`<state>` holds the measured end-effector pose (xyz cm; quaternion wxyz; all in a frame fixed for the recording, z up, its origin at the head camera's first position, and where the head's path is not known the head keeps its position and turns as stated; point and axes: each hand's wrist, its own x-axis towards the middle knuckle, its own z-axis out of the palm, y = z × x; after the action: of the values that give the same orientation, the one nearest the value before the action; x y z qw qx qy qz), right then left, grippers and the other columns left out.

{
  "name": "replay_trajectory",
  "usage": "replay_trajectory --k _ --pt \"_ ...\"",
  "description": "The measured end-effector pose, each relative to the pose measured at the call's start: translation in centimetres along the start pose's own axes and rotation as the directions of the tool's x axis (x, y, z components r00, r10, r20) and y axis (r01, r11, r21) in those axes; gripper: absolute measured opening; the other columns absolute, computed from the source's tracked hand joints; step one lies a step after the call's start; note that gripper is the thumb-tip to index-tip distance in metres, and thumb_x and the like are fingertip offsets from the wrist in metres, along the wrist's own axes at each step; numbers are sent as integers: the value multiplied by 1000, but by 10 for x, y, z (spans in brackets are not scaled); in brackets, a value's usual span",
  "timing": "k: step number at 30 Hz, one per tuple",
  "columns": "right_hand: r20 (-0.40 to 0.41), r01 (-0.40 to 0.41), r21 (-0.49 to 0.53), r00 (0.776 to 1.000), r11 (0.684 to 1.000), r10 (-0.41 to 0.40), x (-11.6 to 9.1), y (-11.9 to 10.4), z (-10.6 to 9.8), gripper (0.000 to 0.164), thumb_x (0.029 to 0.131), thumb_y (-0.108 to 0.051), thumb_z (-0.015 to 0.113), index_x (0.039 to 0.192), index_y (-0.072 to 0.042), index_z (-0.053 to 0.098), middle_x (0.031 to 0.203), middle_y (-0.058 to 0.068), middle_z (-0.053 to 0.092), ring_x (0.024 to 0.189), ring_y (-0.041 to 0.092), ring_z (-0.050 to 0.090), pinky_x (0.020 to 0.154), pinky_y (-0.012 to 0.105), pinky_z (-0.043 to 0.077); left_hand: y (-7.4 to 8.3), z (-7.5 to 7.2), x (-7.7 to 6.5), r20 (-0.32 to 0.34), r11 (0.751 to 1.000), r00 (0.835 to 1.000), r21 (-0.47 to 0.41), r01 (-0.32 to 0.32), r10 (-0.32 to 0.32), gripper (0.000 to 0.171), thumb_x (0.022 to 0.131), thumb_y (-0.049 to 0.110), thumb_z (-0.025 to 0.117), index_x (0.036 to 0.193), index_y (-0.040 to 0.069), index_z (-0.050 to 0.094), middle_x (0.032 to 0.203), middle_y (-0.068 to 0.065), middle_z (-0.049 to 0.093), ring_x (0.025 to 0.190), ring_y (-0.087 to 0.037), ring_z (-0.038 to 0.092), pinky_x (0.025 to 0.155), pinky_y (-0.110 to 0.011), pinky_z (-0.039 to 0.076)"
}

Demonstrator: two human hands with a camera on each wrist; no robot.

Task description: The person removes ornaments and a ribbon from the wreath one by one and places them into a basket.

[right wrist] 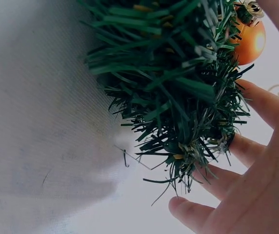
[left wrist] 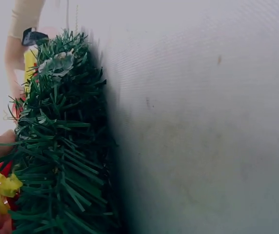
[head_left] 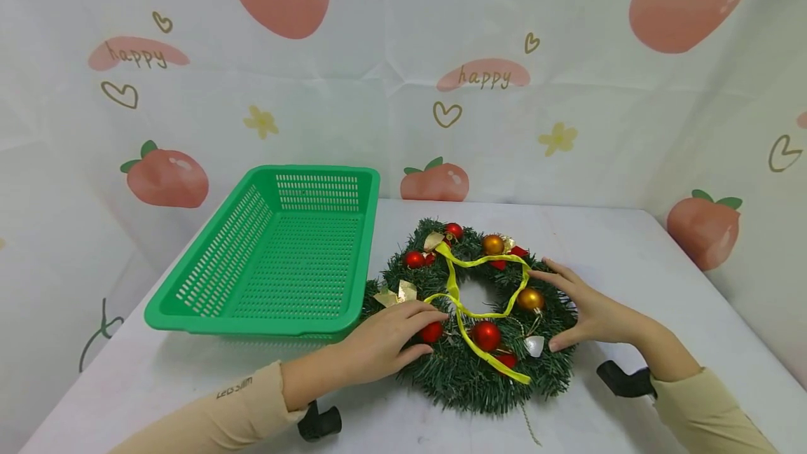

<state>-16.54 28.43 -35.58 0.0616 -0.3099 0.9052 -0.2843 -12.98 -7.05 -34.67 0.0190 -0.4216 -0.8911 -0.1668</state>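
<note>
A green artificial wreath [head_left: 454, 380] with red and gold baubles and gold bows lies flat on the table. A yellow ribbon [head_left: 482, 352] trails loosely across its top and over the centre hole. My left hand [head_left: 381, 345] rests on the wreath's left side beside a red bauble [head_left: 431, 332]; its fingertips are partly hidden in the left wrist view. At the right edge, my right hand [head_left: 595, 310] has its fingers spread, touching the greenery close to a gold bauble [head_left: 530, 299]. The right wrist view shows those fingers [right wrist: 256, 148] extended along the wreath's outer side.
A green plastic basket [head_left: 368, 258] with slotted walls stands to the left, right up against the wreath. The white table [head_left: 605, 244] ends at a printed cloth backdrop [head_left: 391, 90]. A thin dark cord [head_left: 101, 331] hangs at the far left.
</note>
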Motion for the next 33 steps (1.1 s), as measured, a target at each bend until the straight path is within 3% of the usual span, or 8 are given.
replay_trajectory --k 7,18,24,33 --pt "-4 12 5 1000 1000 -12 0 -1 1 102 62 -28 85 145 -13 29 147 34 11 127 58 21 84 74 34 -1 1 0 -10 1000 1000 5 8 -8 39 92 25 58 130 15 54 127 -1 57 113 -16 58 95 -30 49" --pt "-5 9 1 1000 1000 -9 0 1 2 102 62 -28 85 145 -14 29 147 34 11 127 59 21 84 74 34 1 -7 -1 -17 995 1000 -96 19 -21 40 92 24 58 131 15 53 130 -2 56 113 -16 59 92 -29 51" --pt "-3 8 4 1000 1000 -8 0 1 2 101 62 -28 85 146 -14 29 147 33 10 127 58 21 83 74 34 3 -16 -2 -28 991 1000 -135 10 -14 40 92 23 59 131 13 53 130 -4 56 109 -17 61 87 -28 53" --pt "5 -1 4 1000 1000 1 0 2 2 101 63 -28 85 146 -14 28 147 34 10 128 58 21 83 73 36 8 -41 -5 -113 987 993 -152 -60 43 41 90 22 62 129 11 54 126 -2 58 108 -14 60 85 -23 53"
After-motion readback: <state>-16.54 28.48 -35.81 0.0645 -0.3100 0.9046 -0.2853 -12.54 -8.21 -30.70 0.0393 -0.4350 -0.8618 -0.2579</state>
